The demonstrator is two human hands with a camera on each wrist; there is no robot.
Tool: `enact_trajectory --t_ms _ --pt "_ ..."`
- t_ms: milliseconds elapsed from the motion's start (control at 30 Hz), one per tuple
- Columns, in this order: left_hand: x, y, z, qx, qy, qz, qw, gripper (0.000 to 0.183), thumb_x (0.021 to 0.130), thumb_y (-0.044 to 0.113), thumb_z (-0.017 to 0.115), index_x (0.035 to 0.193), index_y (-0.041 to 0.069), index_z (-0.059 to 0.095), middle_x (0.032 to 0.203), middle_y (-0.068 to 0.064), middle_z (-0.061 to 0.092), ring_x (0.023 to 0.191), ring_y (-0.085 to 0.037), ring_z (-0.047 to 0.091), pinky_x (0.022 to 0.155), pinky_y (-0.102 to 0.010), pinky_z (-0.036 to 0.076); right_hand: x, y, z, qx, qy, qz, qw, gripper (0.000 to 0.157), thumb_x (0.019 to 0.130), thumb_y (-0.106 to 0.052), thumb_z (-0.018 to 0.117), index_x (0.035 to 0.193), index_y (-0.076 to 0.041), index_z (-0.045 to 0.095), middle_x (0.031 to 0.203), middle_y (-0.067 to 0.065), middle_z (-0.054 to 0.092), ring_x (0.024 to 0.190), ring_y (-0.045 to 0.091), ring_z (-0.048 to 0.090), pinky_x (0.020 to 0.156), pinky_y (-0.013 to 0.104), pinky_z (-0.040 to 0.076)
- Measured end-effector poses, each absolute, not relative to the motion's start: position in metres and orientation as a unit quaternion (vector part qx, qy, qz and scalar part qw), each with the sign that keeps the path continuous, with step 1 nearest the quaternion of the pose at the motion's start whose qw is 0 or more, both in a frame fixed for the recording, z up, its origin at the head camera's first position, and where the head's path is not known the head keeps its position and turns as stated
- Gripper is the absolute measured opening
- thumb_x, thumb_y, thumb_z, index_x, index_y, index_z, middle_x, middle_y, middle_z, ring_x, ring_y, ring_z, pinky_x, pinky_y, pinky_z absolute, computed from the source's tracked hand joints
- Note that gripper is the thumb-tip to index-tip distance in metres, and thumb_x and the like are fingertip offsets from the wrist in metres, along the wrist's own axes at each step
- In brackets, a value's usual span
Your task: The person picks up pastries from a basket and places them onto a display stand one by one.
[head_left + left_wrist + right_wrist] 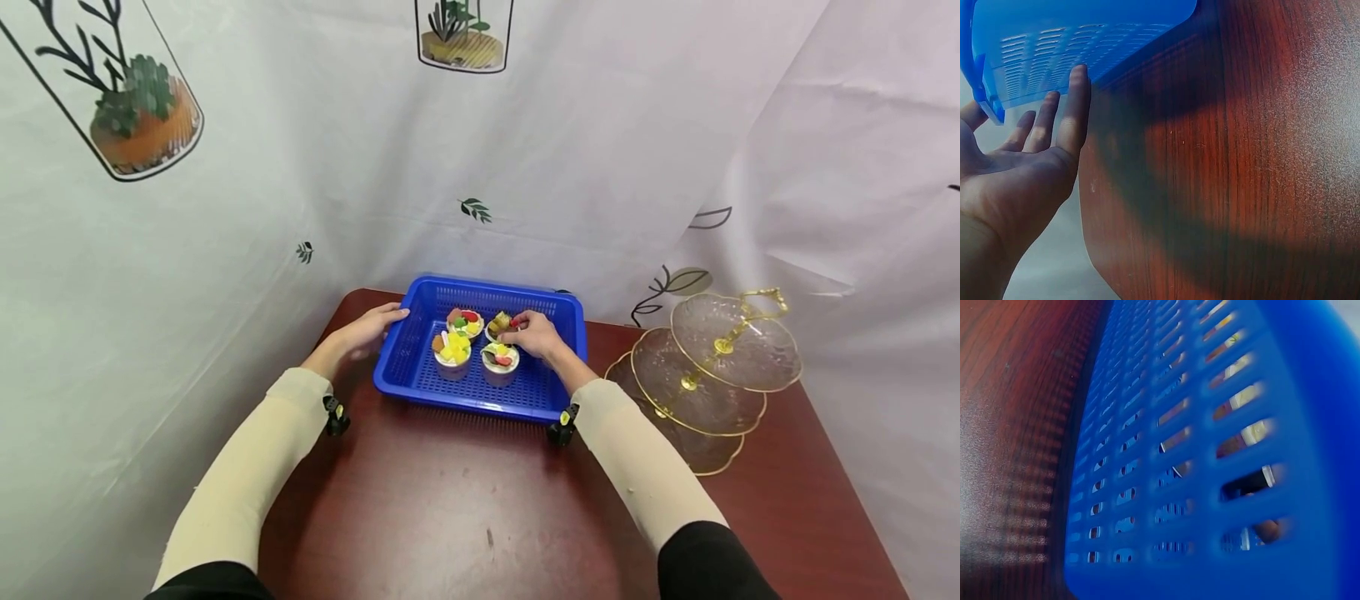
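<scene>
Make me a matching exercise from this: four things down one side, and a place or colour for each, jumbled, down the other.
Column one
1. Left hand
2. Right hand
3. Tiered stand
4. Basket

Column two
A. Clear, with gold edging
B. Touching the back-right cupcake
C. Blue, with slotted sides
D. Touching the left end of item 4

Right pairs: 1-D, 2-B, 3-A, 4-C

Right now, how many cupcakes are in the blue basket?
4 in the blue basket: back-left cupcake, front-left cupcake, front-right cupcake, and back-right cupcake, partly covered by the right hand. I see no others, though that hand could hide something small.
</scene>
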State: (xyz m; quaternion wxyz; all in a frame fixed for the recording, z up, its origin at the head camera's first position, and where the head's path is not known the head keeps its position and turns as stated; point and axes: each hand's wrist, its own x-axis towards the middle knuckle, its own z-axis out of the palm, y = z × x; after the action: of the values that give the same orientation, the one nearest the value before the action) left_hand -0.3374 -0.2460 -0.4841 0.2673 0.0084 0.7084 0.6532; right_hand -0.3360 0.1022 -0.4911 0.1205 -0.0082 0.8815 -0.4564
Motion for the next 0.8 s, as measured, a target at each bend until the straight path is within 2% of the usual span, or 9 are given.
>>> enact_trajectory --t_ms 267,600,700,800 --pt "-0.329 -0.244 -0.469 0.023 0.705 0.650 0.282 0.057 0.107 0.034 0.044 0.152 0.007 0.025 0.141 -0.028 0.046 0.116 -0.039 0.058 0.085 -0.050 0.056 -0.335 0.104 -0.487 -0.011 0.885 -0.455 0.100 0.050 0.082 -0.031 0.081 0.119 -0.006 0.059 0.105 0.011 0.057 0.090 0.025 0.054 0.073 0.037 0.048" --pt "-0.328 -0.242 -0.467 0.014 0.702 0.654 0.282 0.056 0.107 0.034 0.044 0.152 0.008 0.026 0.139 -0.028 0.048 0.110 -0.034 0.061 0.085 -0.048 0.056 -0.332 0.108 -0.482 -0.023 0.872 -0.486 0.052 0.049 0.083 -0.038 0.079 0.117 -0.007 0.060 0.104 0.009 0.062 0.089 0.024 0.058 0.071 0.035 0.048" --pt "-0.333 -0.243 -0.476 0.009 0.705 0.655 0.273 0.055 0.106 0.036 0.046 0.151 0.010 0.028 0.136 -0.026 0.051 0.106 -0.031 0.064 0.084 -0.049 0.057 -0.330 0.109 -0.479 -0.028 0.872 -0.488 0.041 0.052 0.083 -0.039 0.079 0.119 -0.007 0.060 0.106 0.008 0.062 0.091 0.025 0.058 0.074 0.037 0.050" --pt "-0.335 -0.245 -0.479 0.009 0.709 0.652 0.270 0.056 0.106 0.038 0.046 0.151 0.010 0.028 0.135 -0.026 0.052 0.108 -0.034 0.064 0.084 -0.050 0.057 -0.327 0.111 -0.476 -0.033 0.870 -0.490 0.027 0.054 0.082 -0.040 0.079 0.121 -0.007 0.061 0.108 0.009 0.062 0.096 0.025 0.059 0.079 0.039 0.051"
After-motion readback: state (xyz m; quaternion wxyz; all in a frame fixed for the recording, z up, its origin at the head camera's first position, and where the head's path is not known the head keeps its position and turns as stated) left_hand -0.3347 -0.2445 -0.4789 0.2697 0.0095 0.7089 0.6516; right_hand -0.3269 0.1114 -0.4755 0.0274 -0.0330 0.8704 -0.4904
